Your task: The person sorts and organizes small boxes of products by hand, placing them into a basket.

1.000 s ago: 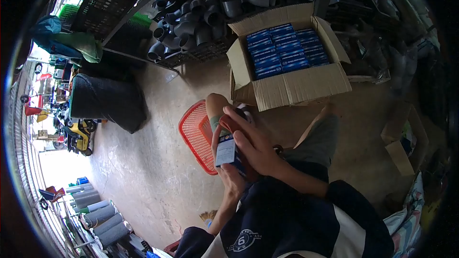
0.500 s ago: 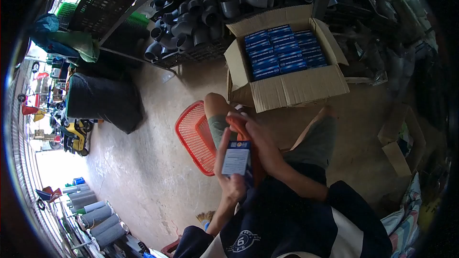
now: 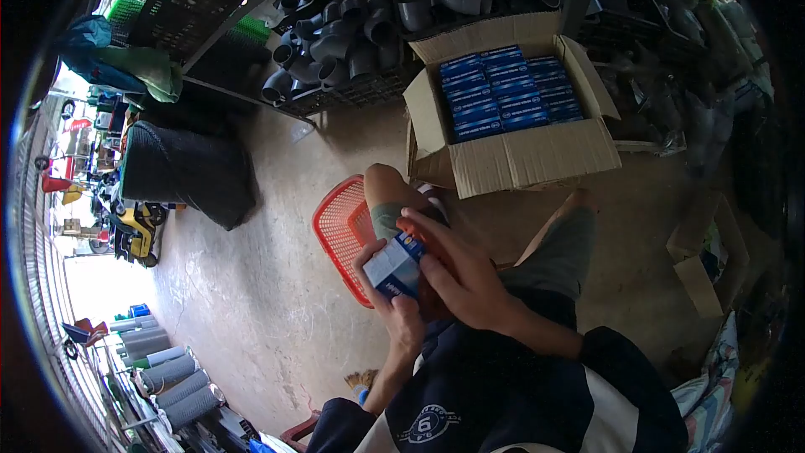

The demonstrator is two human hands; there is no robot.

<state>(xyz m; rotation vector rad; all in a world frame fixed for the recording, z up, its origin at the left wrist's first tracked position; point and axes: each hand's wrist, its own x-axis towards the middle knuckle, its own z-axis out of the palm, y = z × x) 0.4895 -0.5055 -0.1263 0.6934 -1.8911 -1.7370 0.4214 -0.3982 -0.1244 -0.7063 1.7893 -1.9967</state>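
Observation:
My left hand [image 3: 399,312] is closed around a small blue and white cardboard box [image 3: 391,267], its printed white face turned up. Against the right side of that box, my right hand [image 3: 471,281] grips an orange-red object [image 3: 431,302], mostly covered by the fingers and palm; its kind cannot be made out. The right thumb lies close to the small box. Just beyond my hands, an open carton [image 3: 537,157] holds several rows of similar blue boxes [image 3: 513,99]. A red plastic basket [image 3: 323,239] stands on the floor left of my knee.
Crates of grey pipe elbows [image 3: 334,46] fill the shelf behind the carton. A dark mesh roll [image 3: 184,172] stands to the left, with more grey rolls [image 3: 180,390] at lower left. Another opened carton [image 3: 700,281] sits on the right.
The small box has tilted and turned in my left hand, showing another side. My right hand has shifted, its thumb now visible beside the box. The camera view moved slightly.

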